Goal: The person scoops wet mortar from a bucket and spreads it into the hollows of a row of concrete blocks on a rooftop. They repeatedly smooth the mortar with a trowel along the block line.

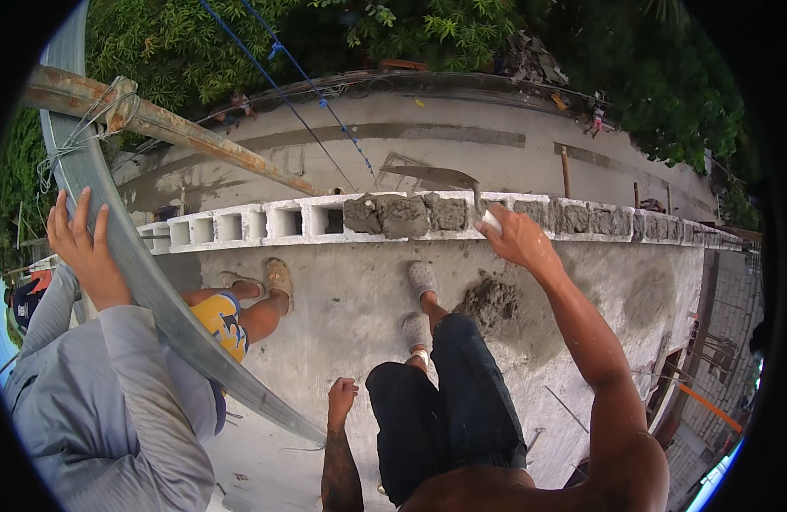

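Note:
My right hand (520,239) grips the white handle of a trowel (436,177) at the wall. Its dark blade points left, just beyond the top of the wall of hollow blocks (257,224). Wet grey mortar (405,217) fills the block cells left of my hand, and more filled cells run to the right. Farther left, the cells are hollow. My left hand (342,399) hangs low beside my dark shorts, its fingers curled into a fist with nothing showing in them.
A heap of mortar (489,303) lies on the concrete floor near my feet. At left, a co-worker's hand (90,247) rests on a long metal channel (167,299). A rusty pipe (180,132) is wired to it. Blue ropes (325,104) hang over the road beyond.

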`<state>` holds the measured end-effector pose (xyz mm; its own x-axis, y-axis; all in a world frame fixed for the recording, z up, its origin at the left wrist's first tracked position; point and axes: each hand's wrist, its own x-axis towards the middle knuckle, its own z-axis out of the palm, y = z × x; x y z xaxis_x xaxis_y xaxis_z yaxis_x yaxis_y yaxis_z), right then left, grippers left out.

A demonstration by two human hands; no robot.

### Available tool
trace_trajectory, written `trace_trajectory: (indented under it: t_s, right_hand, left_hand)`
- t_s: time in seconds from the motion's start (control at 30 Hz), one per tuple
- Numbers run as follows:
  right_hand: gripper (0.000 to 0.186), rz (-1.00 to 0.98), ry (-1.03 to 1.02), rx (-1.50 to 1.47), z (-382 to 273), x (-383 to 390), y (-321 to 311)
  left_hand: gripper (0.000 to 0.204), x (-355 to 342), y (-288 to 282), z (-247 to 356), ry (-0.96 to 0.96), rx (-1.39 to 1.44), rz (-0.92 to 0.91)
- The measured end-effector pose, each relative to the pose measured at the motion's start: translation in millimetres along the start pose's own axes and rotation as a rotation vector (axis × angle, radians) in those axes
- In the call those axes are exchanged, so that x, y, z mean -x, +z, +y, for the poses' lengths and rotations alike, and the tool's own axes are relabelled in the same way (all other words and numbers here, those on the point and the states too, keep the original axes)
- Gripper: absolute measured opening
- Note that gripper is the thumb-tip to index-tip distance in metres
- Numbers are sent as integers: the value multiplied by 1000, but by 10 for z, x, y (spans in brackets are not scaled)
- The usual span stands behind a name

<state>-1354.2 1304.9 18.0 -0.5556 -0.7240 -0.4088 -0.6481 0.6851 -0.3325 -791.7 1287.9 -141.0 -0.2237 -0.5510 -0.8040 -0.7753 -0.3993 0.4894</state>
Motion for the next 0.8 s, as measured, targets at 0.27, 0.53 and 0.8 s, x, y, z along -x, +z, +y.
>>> trace_trajectory:
  t_s: [0.27,0.53,0.8]
  right_hand:
    - [29,-282,-226,197,-583,-585,-172]
    - [26,-279,-286,196,-781,-587,-354]
    - [27,-162,202,-489,104,204,45]
  left_hand:
    - [22,87,-154,997,78,161,69]
    - [23,257,-462,1270,59,97,171]
    - [23,182,-807,1124,-73,144,188]
